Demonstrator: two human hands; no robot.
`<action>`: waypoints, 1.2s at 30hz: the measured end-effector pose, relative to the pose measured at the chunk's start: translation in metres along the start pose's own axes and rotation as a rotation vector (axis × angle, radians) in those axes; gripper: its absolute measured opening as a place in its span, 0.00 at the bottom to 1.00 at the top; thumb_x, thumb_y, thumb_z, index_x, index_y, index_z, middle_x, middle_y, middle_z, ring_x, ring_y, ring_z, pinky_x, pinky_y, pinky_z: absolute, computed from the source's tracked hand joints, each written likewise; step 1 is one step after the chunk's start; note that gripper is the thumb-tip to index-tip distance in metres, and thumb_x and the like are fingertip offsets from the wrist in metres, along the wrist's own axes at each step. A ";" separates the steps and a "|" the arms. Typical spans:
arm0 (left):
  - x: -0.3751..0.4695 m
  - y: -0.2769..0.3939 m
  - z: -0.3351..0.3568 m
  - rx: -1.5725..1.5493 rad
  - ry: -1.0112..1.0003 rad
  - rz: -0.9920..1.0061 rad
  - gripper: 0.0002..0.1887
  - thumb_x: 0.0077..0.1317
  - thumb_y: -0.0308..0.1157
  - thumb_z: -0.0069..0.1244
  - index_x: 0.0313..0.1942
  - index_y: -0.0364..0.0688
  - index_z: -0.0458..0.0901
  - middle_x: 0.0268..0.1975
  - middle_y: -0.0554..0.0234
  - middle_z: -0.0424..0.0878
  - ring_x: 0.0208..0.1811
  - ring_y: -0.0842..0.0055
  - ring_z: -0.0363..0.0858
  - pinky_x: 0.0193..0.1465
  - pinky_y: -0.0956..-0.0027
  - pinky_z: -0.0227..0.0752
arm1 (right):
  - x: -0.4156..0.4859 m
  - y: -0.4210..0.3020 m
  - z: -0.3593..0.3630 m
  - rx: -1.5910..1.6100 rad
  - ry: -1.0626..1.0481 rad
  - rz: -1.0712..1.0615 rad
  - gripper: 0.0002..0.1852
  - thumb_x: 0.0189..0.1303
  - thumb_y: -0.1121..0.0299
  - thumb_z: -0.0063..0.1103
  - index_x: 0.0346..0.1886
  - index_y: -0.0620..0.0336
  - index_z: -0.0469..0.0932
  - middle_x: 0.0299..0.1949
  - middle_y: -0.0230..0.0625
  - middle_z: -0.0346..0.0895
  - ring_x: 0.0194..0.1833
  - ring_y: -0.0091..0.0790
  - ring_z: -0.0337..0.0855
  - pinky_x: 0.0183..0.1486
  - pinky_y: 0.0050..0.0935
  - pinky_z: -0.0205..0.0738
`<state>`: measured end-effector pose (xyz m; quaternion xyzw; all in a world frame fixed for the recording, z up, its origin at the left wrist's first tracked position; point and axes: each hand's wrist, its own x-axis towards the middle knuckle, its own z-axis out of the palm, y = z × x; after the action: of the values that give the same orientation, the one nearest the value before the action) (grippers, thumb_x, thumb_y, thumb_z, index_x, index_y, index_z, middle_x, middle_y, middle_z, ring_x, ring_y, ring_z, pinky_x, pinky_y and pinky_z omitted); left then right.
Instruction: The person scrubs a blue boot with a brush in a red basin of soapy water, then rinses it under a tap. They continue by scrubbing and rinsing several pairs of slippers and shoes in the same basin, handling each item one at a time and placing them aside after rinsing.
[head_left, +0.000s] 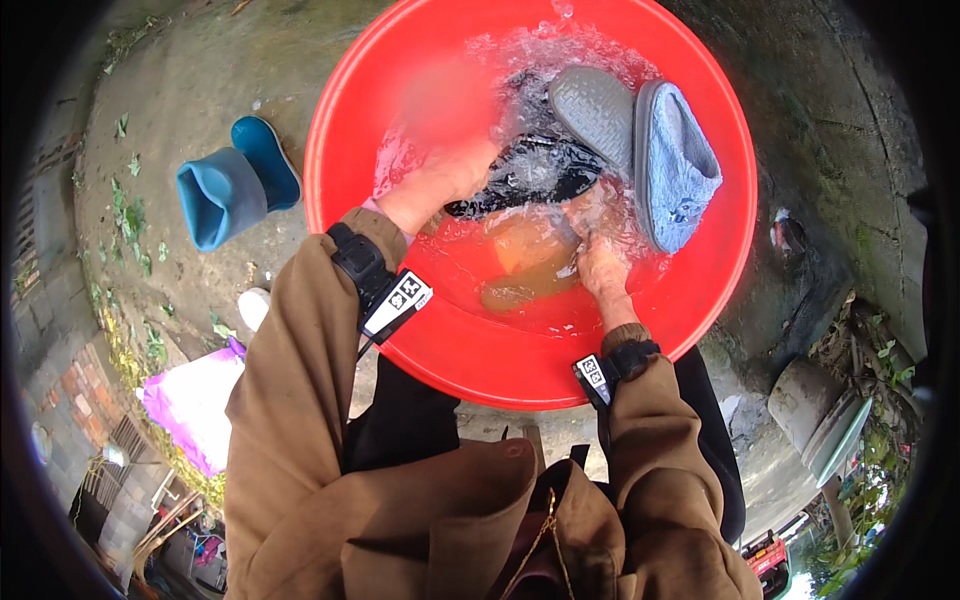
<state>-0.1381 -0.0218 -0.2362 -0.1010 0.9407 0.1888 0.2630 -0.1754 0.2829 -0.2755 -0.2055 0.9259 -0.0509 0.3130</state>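
Before me is a round red plastic basin (487, 367) with water churning in it. My left hand (457, 176) is curled at the left end of a dark, wet shoe-like item (536, 176), gripping it; blur covers part of the area beside this hand. My right hand (602, 262) is partly under water, its fingers reaching to the item's right end, their grip blurred by the splashing. Under the surface, below the dark item, lies a brownish-orange slipper (525, 259). A fuzzy blue-grey slipper (675, 172) leans at the basin's right side, beside an upturned grey sole (596, 112).
Blue rubber boots (225, 191) are on the wet concrete left of the basin. A white object (255, 307) and a purple-and-white bag (195, 405) are nearer me on that side. Stacked pots (814, 412) and plants stand at the right.
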 end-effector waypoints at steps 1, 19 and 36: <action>-0.006 -0.006 0.000 0.000 0.075 0.006 0.10 0.59 0.29 0.51 0.40 0.37 0.82 0.40 0.46 0.86 0.47 0.55 0.83 0.55 0.56 0.72 | 0.000 0.001 -0.005 -0.045 0.022 0.069 0.12 0.60 0.65 0.55 0.42 0.62 0.81 0.39 0.51 0.83 0.43 0.53 0.85 0.48 0.47 0.79; -0.094 -0.004 -0.046 -0.823 0.016 -0.084 0.15 0.57 0.33 0.59 0.44 0.38 0.84 0.38 0.52 0.87 0.41 0.66 0.85 0.46 0.62 0.76 | -0.032 0.008 -0.125 0.023 -0.376 -0.261 0.30 0.61 0.56 0.61 0.63 0.65 0.71 0.58 0.55 0.75 0.61 0.53 0.75 0.61 0.41 0.70; -0.125 0.118 -0.286 -0.925 0.436 -0.299 0.19 0.61 0.38 0.59 0.42 0.27 0.84 0.45 0.49 0.85 0.42 0.63 0.85 0.48 0.59 0.77 | -0.262 -0.083 -0.326 0.305 0.359 -0.578 0.22 0.65 0.64 0.57 0.59 0.65 0.73 0.44 0.49 0.82 0.45 0.47 0.85 0.49 0.41 0.78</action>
<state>-0.1976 -0.0198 0.0926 -0.3762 0.7675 0.5188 0.0134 -0.1538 0.3041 0.1492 -0.3971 0.8517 -0.3095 0.1456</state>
